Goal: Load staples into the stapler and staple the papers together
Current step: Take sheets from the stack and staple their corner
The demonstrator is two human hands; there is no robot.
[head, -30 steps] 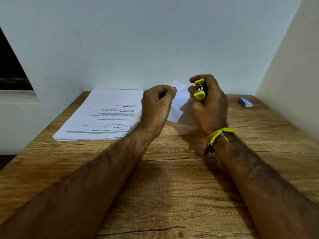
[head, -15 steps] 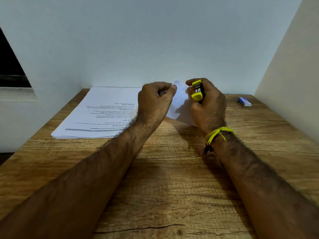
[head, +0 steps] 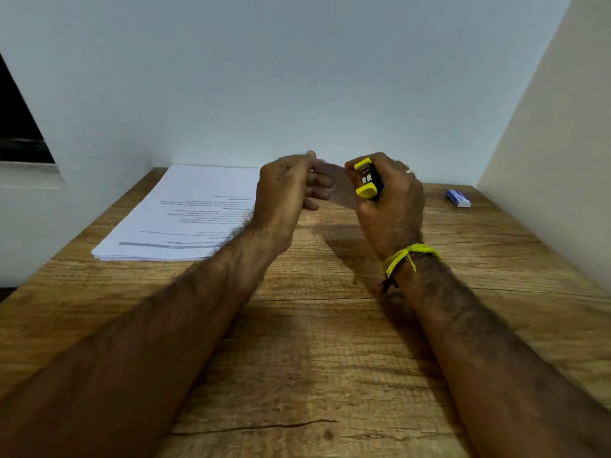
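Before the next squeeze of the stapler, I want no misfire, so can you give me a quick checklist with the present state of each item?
1. Stapler held firmly: ok, the right hand grips it.
2. Sheet held up at the stapler: cannot tell, the paper between the hands is blurred.
3. Left hand pinching that paper: cannot tell, the fingers are curled but blurred.
4. Staples loaded: cannot tell, the inside is hidden.
5. Paper stack lying tidy on the table: ok.
6. Small blue box within reach: ok, at the table's far right.
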